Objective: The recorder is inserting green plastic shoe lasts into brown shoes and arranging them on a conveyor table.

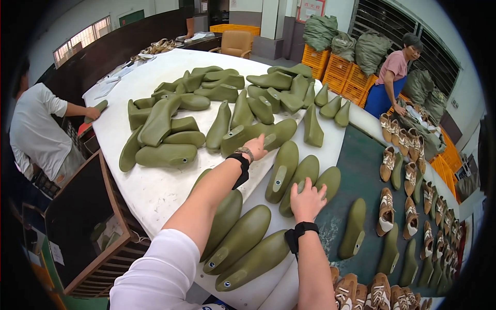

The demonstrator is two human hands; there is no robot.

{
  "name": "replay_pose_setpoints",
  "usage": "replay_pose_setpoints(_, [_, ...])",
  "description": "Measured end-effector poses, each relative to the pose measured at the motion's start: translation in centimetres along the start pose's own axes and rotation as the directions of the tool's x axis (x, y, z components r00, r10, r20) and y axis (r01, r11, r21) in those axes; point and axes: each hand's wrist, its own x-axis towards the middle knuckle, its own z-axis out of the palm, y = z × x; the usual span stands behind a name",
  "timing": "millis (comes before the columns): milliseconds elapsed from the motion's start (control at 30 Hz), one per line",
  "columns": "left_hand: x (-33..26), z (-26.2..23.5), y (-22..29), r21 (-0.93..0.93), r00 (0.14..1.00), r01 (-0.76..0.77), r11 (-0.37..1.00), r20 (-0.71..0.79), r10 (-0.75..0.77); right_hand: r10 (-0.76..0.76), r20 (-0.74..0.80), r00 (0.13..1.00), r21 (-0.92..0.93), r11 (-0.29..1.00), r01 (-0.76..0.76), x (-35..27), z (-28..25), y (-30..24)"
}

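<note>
past your white sleeve (pixel 159 266), left hand (pixel 256 148) grip unclear, right hand (pixel 308 201) spread, grasp the likely stiff, slick green lasts (pixel 242 235) mid-length.

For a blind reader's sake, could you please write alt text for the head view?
A person's left hand touches a green shoe last beside a pile on a white table; the right hand is on another last. Brown shoes line the right; two other people are visible.

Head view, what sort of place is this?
Most likely a shoe workshop or factory: green shoe lasts crowd the white table, brown lace-up shoes sit in rows, and orange crates are stacked behind.
</note>
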Motion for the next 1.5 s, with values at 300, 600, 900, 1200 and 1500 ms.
replay_pose_setpoints(300, [-3.5,-0.9,3.4,0.083,0.969,0.037,0.996,0.241,-0.056,0.059,-0.026,0.998,-0.037,0.998,-0.06,0.9,0.5,2.5])
replay_pose_setpoints(600, [-0.6,-5.6,-6.8,0.321,0.922,-0.105,0.941,-0.322,0.213,0.053,-0.005,0.999,-0.018,0.998,-0.053,1.0,0.6,0.6])
replay_pose_setpoints(900, [-4.4,-3.0,-1.4,0.132,0.971,0.206,0.97,0.099,-0.219,0.098,-0.005,0.995,-0.052,0.994,-0.098,1.2,0.6,1.7])
replay_pose_setpoints(1200, [-9.4,-6.9,-1.8,0.078,0.896,0.155,0.985,0.41,-0.173,0.076,-0.021,0.997,-0.049,0.996,-0.077,1.4,0.2,1.7])
replay_pose_setpoints(1500, [-5.4,-6.5,-4.9,-0.089,0.962,0.11,0.99,0.261,-0.083,0.072,-0.013,0.997,-0.051,0.996,-0.073,0.7,0.0,1.0])
